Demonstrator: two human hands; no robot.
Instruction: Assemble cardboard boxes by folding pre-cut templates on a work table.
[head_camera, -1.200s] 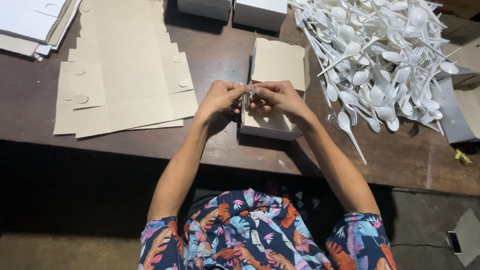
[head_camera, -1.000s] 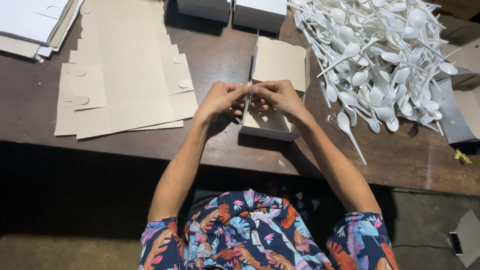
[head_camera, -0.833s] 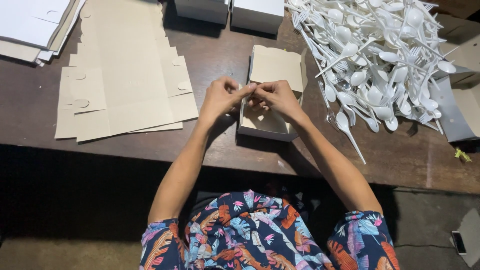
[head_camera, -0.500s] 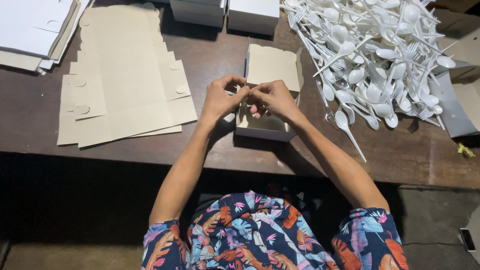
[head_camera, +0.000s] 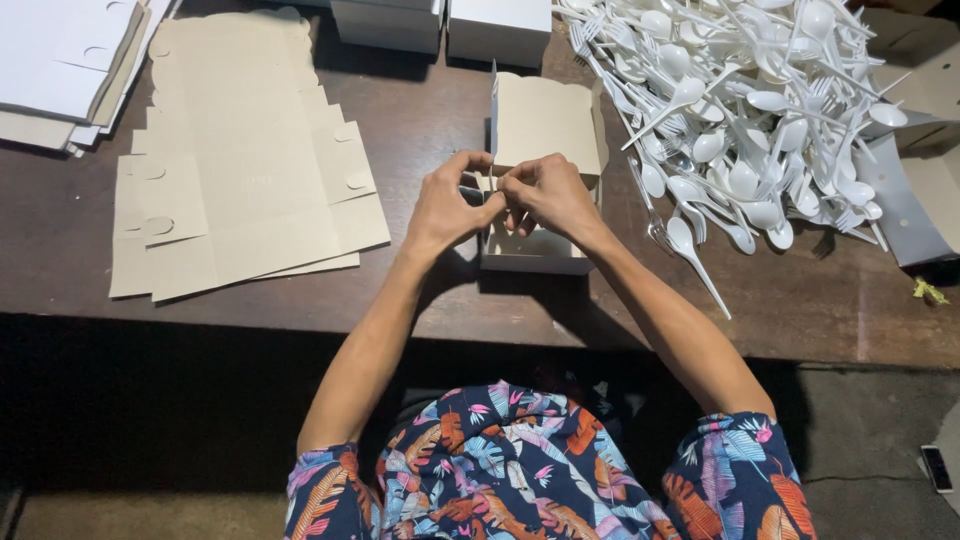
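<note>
Now left hand (head_camera: 445, 205) and right hand (head_camera: 548, 192) meet over small cardboard box (head_camera: 540, 170) on table (head_camera: 420, 120), fingers pinching folded flap at box's near wall. Best: keep flap square, thumbs pressing fold together. Right of hands: heap of white plastic spoons and forks (head_camera: 745, 100), nearest spoon just beside right forearm. Left: flat cardboard blanks (head_camera: 240, 170).

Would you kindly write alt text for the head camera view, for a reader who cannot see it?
Both hands, left hand and right hand, meet over a small open cardboard box on a dark wooden table. Flat cardboard blanks lie to the left, a heap of white plastic spoons and forks to the right.
</note>
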